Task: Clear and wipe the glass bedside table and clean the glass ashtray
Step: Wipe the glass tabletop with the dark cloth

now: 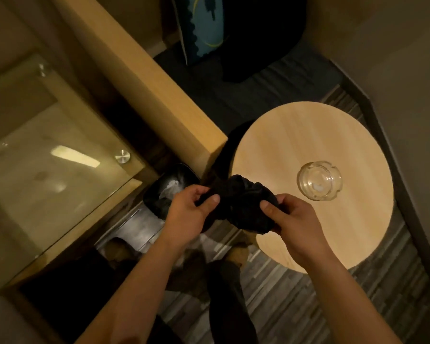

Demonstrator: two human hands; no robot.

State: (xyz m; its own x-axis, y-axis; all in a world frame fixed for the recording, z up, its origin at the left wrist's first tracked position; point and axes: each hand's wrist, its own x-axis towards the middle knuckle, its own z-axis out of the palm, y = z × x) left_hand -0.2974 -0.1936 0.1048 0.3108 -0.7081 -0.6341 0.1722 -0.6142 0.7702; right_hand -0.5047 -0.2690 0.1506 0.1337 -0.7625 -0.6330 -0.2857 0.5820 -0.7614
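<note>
A bunched black cloth (241, 202) hangs between both hands over the near left edge of a round wooden table (308, 135). My left hand (188, 214) pinches its left end, my right hand (293, 217) grips its right end. A clear glass ashtray (319, 180) stands upright on the round table, just beyond and right of my right hand. The glass bedside table (47, 170) lies to the left, its top bare with a metal stud at the corner.
A black bin (164, 197) with white crumpled paper inside sits on the floor between the two tables, under my left hand. A long wooden ledge (139, 70) runs diagonally behind it. A blue bag (204, 28) and a dark bag stand at the back. My feet show below.
</note>
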